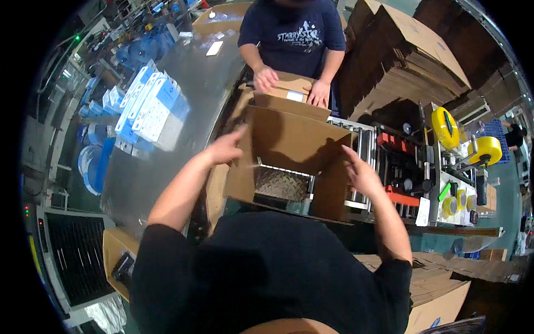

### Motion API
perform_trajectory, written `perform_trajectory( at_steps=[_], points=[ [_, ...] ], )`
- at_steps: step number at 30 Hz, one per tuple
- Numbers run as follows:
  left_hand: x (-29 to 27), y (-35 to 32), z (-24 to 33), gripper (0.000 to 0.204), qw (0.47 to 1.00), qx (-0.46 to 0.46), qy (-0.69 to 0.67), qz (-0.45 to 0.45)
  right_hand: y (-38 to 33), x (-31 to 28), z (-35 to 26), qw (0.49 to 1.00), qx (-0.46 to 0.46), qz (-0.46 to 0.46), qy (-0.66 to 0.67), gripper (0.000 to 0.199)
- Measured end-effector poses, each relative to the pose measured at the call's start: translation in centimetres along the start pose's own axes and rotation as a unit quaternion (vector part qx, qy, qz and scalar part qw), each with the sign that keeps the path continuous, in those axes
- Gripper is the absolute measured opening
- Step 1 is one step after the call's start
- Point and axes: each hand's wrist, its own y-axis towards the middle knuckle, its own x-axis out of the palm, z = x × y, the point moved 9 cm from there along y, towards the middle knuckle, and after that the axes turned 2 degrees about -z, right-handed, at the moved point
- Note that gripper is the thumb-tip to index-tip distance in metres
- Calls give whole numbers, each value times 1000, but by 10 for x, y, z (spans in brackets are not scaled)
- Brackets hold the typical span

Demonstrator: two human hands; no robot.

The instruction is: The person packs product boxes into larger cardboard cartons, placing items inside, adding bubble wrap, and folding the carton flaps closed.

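Two open hands frame our half-erected cardboard box (295, 150) on the metal surface (183, 83), left hand (227, 148) at its left wall, right hand (360, 172) at its right, nothing clasped; squaring it seems underway, folding flaps likely next.

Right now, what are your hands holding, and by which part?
Both hands are on the open cardboard box: left hand at its left side flap, right hand at its right wall. A closed grip cannot be told.
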Motion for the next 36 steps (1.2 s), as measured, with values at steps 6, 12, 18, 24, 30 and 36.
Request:
perform_trajectory(
  at_steps=[6, 12, 18, 24, 30, 36],
  points=[
    [156, -19, -12, 119, 852, 162, 401, -294, 29, 134, 15, 932, -245, -86, -253, 65],
    [119, 43, 19, 56, 930, 108, 350, 37, 24, 1, 3, 863, -136, 347, -340, 67],
    [121, 31, -14, 63, 860, 156, 415, 254, 13, 83, 75, 968, -158, 82, -178, 66],
    [-42, 10, -158, 66, 927, -92, 92, 351, 109, 197, 191, 963, 107, 112, 222, 60],
    [-47, 30, -220, 72, 875, 9, -369, 313, 67, 220, 237, 855, 105, -25, 507, 51],
    [31, 68, -157, 63, 731, 91, -672, 76, -16, 38, 99, 844, -52, 99, 524, 64]
  ],
)
